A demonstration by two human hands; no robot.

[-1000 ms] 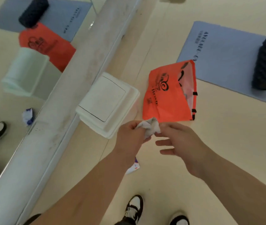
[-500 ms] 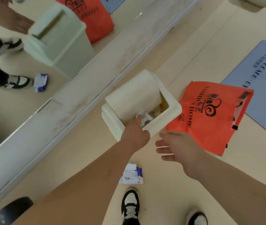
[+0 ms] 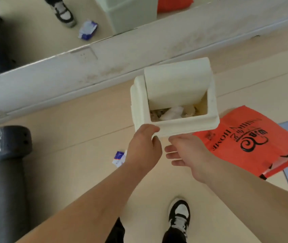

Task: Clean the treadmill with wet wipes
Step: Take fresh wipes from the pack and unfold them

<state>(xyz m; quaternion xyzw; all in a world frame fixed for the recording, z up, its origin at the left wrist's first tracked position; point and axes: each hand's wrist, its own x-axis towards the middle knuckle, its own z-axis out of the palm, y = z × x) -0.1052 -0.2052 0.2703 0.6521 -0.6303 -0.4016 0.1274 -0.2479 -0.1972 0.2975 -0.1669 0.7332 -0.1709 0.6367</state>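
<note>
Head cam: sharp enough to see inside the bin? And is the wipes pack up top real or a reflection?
Head view: soft from motion blur, yet a crumpled wipe inside the white bin reads clearly; even light, no glare. Head view: the upper wipes pack is a reflection in the mirror; the real pack lies on the floor, partly behind the left hand.

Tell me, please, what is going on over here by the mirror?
A person stands over a white swing-lid bin on the floor. The left hand seems to pinch its near rim corner, while the right hand hovers open beside it. A crumpled wipe lies inside. The treadmill is off to the left.
</note>
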